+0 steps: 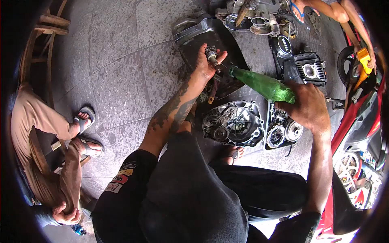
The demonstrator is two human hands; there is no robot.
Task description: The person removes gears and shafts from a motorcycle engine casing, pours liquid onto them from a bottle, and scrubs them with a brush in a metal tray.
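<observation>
My left hand [205, 65] is palm up with a small metal gear shaft [213, 60] held in it, its toothed end pointing away from me. In my right hand [308, 106] I grip a green glass bottle [265, 84] by its base. It is tilted, with the mouth close to the shaft. Beneath my left hand lies a dark, oily tray [190, 41]. A stick-like handle end [212, 96] shows just below that hand. Nearer to me is an open engine cover with gears [235, 123], and to its right are more clutch and gear parts [281, 131].
An engine case [249, 20], a Yamaha cover [282, 46] and a finned cylinder [310, 69] lie on the tiled floor. A person in brown trousers [40, 109] sits left. Another person's hand holds a yellow bottle [364, 58] at upper right, near a red motorcycle [344, 129].
</observation>
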